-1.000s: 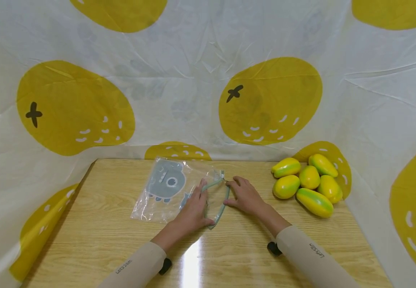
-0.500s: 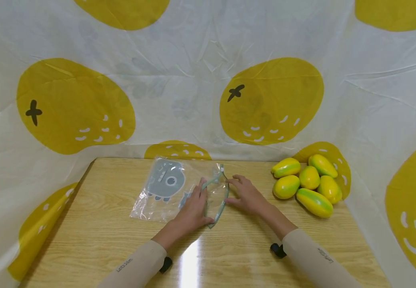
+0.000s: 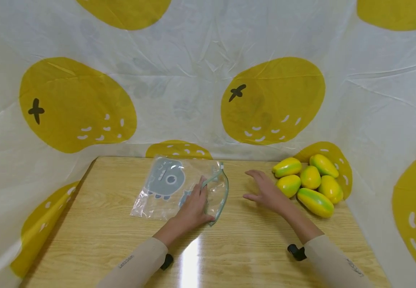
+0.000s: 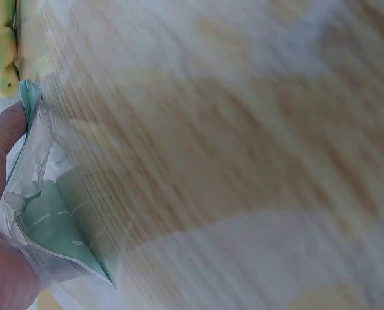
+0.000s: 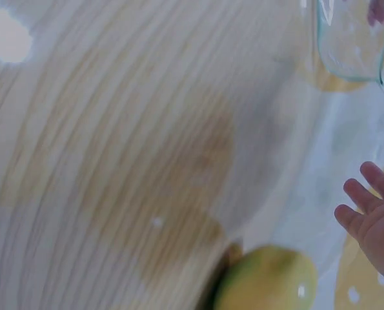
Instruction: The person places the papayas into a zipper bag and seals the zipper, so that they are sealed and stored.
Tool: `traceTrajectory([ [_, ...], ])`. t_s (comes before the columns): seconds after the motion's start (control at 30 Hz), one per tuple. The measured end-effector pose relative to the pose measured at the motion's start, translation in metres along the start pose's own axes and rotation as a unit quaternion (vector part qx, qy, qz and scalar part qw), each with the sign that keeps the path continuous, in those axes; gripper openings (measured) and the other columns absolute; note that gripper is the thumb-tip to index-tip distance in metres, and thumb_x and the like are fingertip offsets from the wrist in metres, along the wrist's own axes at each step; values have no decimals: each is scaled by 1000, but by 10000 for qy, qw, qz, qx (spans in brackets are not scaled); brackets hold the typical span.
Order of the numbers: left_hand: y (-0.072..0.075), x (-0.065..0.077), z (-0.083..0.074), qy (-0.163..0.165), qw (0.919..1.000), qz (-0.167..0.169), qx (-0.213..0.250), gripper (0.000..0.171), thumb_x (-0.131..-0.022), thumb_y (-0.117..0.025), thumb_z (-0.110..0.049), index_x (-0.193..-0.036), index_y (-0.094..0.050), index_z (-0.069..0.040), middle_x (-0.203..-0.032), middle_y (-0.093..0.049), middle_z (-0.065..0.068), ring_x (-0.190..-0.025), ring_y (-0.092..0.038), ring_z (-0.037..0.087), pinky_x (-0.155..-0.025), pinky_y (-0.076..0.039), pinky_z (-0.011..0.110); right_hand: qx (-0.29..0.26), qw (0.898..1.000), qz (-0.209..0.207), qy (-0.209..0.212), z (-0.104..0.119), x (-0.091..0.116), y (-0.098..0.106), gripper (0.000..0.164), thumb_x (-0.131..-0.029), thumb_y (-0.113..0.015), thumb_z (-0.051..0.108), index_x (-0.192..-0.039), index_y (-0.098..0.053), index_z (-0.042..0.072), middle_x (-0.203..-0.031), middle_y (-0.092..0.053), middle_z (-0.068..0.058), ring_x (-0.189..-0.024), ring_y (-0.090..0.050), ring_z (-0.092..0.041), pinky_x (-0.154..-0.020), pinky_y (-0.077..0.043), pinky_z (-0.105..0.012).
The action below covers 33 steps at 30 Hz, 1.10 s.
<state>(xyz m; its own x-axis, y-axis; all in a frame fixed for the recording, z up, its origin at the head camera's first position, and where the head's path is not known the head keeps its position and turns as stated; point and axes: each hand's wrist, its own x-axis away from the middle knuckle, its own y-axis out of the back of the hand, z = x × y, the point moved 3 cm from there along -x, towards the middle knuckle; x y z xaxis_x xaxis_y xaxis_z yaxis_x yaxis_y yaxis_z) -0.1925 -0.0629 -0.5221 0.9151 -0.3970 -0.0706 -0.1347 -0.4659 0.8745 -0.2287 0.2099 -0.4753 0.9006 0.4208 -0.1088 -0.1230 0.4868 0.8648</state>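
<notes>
A clear plastic zip bag with a grey-blue monster print lies on the wooden table, its green-edged mouth spread apart toward the right. My left hand holds the near lip of that mouth, its thumb at the front corner; the left wrist view also shows the thumb against the green strip. Some of the fingers' contact is hidden. To the right of the bag, my right hand hangs above the table with fingers spread, holding nothing. Close beside it are several yellow-green papaya-like fruits.
The wooden table ends at a hanging white cloth printed with large yellow fruits, which rises behind and on both sides. A bright reflection lies on the table near the front.
My right hand has left the bag's mouth and moved right, toward the fruits. The left hand keeps its place on the bag, whose mouth stays spread.
</notes>
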Motion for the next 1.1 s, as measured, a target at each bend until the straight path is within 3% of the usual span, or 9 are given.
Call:
traceTrajectory([
  [0.43,0,-2,2,-47,9999,27,-93,129,-71,-94,-45,-164,-15,-1,-174,1,16,-152,-27,49,-107,-43,71,49,9997,-90,-219,-32,38,46,87,-91,-80,37,-158,-36,1,-162,-37,-24,-147,-35,-48,-115,-32,-68],
  [0.63,0,-1,3,-7,10000,79,-47,129,-72,-94,-43,-164,-14,-2,-174,1,15,-153,-26,48,-107,-42,71,387,9992,7,-60,-57,47,56,87,-85,-87,29,-155,-42,5,-161,-38,-22,-146,-36,-47,-113,-34,-69],
  [0.83,-1,-1,3,-21,9999,108,-80,128,-72,-94,-43,-164,-14,-2,-174,1,16,-153,-27,48,-107,-42,71,843,9960,25,281,-78,51,63,87,-77,-92,18,-150,-48,1,-155,-43,-26,-140,-40,-51,-109,-36,-69],
  [1.1,0,-1,3,-55,9999,95,-56,126,-72,-94,-43,-163,-17,-1,-174,1,16,-153,-26,47,-107,-41,71,1054,9935,134,418,-90,54,62,84,-75,-91,7,-147,-50,-3,-149,-47,-29,-135,-43,-52,-109,-36,-68],
])
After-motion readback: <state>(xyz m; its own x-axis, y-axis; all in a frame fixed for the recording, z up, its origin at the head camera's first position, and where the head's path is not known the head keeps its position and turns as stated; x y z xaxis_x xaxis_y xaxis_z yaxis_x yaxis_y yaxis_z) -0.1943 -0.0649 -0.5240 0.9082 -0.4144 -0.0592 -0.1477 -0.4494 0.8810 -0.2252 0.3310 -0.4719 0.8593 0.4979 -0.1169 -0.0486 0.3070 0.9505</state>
